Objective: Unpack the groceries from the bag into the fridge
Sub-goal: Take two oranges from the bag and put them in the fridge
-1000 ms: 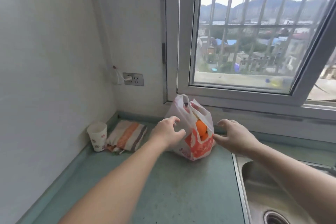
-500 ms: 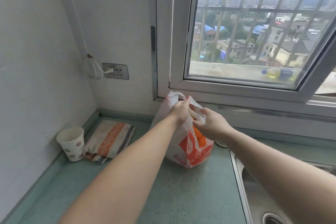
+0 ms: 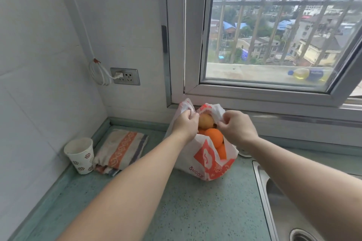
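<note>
Hands are pulling at the top of a plastic bag [image 3: 203, 164] that is sitting on the green desk [image 3: 186, 211], close under the window [image 3: 274, 31]. The left hand [image 3: 185, 124] is pinching the bag's left handle [image 3: 185, 106], with its fingers curled tight round the thin white plastic. The right hand [image 3: 238, 128] is pinching the right handle [image 3: 214, 109] in the same way. The two hands are sitting a little apart, and the bag's mouth is showing open between them. Inside the bag, a yellowish round fruit [image 3: 205, 121] is lying on top, and an orange [image 3: 214, 137] is lying just under it, with more orange fruit showing lower down through the gap. The bag is white with red-orange shapes and some letters on its side. To the left of the bag, a folded striped cloth [image 3: 121, 148] is lying on the desk, and a paper cup [image 3: 79, 154] with small red flowers is standing just beside the cloth, near the wall. A white plug is sitting in the wall socket [image 3: 125, 76], and its cord [image 3: 98, 73] is hanging in a loop. To the right of the bag, the metal sink [image 3: 274, 191] is showing at the edge. Outside the glass, a yellow bottle [image 3: 307, 74] is lying on the ledge.
</note>
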